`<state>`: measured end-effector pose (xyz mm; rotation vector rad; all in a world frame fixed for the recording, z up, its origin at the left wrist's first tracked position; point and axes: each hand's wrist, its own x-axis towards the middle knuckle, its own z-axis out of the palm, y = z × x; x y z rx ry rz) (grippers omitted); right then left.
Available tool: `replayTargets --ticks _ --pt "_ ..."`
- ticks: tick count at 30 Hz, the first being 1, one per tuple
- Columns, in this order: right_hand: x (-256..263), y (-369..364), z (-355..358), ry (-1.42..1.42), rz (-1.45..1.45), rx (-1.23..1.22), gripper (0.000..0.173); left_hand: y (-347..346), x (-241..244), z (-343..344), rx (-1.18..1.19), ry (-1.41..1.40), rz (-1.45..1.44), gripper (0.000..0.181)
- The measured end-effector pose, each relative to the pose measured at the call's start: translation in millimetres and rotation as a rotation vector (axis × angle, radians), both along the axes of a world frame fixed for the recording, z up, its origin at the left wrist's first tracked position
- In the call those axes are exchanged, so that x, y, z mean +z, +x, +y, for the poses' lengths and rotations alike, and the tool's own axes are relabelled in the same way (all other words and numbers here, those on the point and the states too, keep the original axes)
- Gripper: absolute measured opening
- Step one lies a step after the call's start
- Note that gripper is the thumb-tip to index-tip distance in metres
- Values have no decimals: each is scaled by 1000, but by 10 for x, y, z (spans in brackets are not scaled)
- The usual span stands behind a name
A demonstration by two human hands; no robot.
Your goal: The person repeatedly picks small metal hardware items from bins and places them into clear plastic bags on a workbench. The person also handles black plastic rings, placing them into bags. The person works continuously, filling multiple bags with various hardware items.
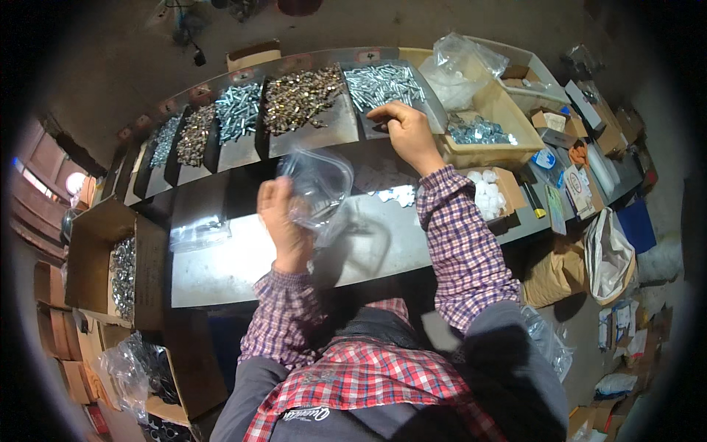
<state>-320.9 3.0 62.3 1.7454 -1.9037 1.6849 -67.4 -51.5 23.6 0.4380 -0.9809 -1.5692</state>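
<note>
My left hand [285,224] holds a clear plastic bag [323,190] upright above the metal worktop [243,265]. The bag's mouth gapes; whether anything lies inside I cannot tell. Over the front part of the rightmost compartment, my right hand [406,132] has bent fingers, and its fingertips are close to the silver metal pins [384,85]. I cannot make out whether they pinch a piece. To the left, further compartments hold brass-coloured fasteners [301,99], bluish zinc-plated pins [238,110], more brass-coloured pieces [195,135] and small bluish parts [165,142].
At the right stand a cream plastic bin [491,152] with metal parts and a small carton of white pieces [486,193], with a yellow-black cutter [533,200] beside it. Flat clear bags [201,232] lie at the worktop's left. Further left, an open cardboard box [99,265] contains metal rings.
</note>
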Motion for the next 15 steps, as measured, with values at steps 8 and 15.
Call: replayTargets --ticks 8,15 --pt "317 1021 -186 -125 205 17 32 997 1106 -165 211 -190 76 19" --pt "55 991 -699 207 374 -250 17 184 -225 -289 65 88 -323 20"
